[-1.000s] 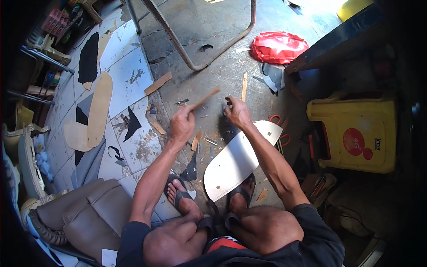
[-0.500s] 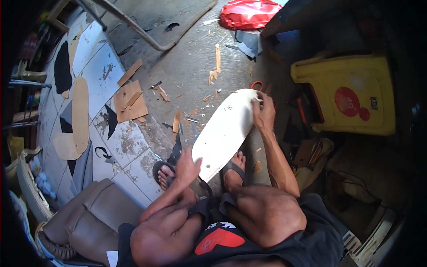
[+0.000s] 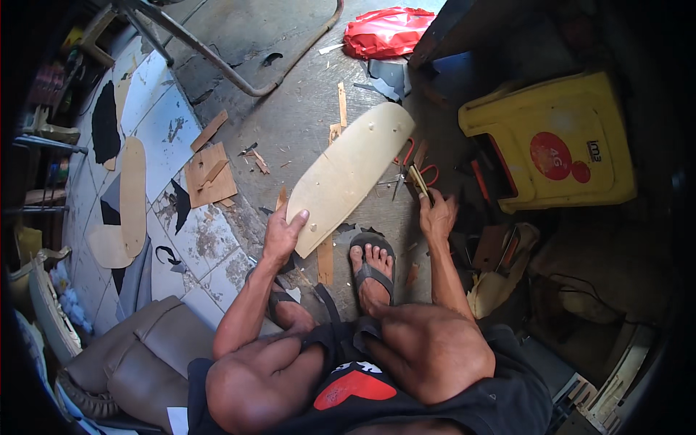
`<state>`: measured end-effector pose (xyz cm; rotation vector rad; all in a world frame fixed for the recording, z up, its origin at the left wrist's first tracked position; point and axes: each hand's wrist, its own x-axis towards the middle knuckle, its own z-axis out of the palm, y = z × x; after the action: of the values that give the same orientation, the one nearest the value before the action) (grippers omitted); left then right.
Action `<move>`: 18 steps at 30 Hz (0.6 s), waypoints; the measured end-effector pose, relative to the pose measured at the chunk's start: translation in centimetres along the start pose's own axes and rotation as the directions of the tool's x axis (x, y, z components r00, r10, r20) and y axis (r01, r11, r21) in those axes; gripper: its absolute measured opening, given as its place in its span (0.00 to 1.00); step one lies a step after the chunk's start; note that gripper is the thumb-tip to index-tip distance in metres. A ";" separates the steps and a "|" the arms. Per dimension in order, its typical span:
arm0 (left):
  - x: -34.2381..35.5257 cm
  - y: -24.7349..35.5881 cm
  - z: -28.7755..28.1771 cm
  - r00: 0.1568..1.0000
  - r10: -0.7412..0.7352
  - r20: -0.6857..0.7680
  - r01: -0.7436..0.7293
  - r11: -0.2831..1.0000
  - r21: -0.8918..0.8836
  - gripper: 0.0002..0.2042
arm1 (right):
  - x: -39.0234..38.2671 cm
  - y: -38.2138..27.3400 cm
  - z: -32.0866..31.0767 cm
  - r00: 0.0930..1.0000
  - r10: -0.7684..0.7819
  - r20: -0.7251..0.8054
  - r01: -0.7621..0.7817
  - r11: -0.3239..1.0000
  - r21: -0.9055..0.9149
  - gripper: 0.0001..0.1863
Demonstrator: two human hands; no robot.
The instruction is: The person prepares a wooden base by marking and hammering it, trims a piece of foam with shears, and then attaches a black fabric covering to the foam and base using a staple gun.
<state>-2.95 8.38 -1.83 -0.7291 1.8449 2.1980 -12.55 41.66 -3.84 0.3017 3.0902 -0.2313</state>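
Observation:
My left hand [image 3: 281, 238] is closed on the near end of a long, pale, round-ended board [image 3: 351, 170], thumb on top. The board slants up to the right above the floor, with a few small round marks on its face. In my right hand [image 3: 438, 214] is a slim yellow tool [image 3: 417, 179] with dark parts, maybe a cutter knife; its exact kind is hard to make out. Just beyond that hand, scissors with red handles [image 3: 431, 174] lie on the floor, close to the board's right edge.
A yellow plastic stool [image 3: 580, 174] lies at the right. A red plastic bag [image 3: 388, 32] sits at the far side, near a bent metal leg [image 3: 239, 83]. Wood scraps [image 3: 212, 174] and another pale rounded board [image 3: 133, 196] lie left. A brown cushion [image 3: 138, 355] is near left.
The board has tilted and moved left and up, held by my left hand alone. My right hand has let go of it and now holds the slim yellow tool.

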 end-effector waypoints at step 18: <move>-0.4 -4.8 5.1 0.972 -0.074 0.223 -0.061 0.839 0.541 0.24 | -4.3 -4.8 -2.7 0.922 -0.106 0.371 -0.279 0.480 0.831 0.24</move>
<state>-1.79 14.43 -5.31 -0.3359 2.1689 1.5284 -9.29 36.57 -0.30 0.3591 2.2556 -1.6710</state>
